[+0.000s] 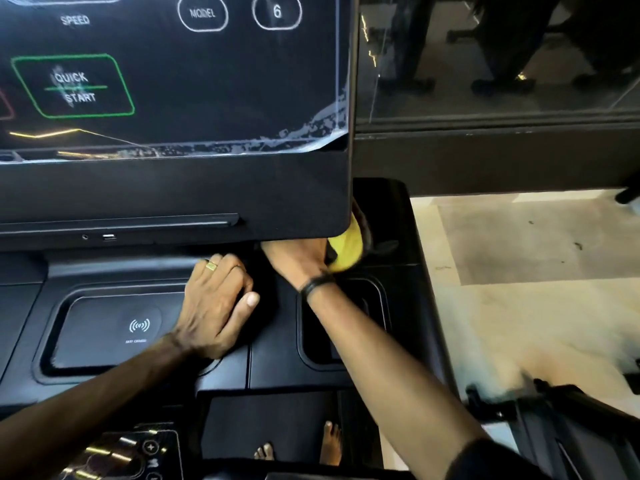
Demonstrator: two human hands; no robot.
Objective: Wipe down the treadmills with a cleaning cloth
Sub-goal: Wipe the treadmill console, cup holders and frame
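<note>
The right hand point(298, 258) reaches under the lower right corner of the treadmill screen panel point(173, 195), its grip closed on the yellow cleaning cloth point(346, 247), which sits just right of the hand, tucked beneath that corner. The left hand point(216, 306) lies flat, fingers relaxed, on the console tray point(104, 341) just left, holding nothing.

Single head view: worn camera, wide-angle, facing forward and steeply down, set close above a treadmill console point(145, 327), the screen point(173, 74) filling the upper left, both forearms entering from the lower edge, bare feet point(298, 448) directly beneath, floor point(519, 289) at right.
</note>
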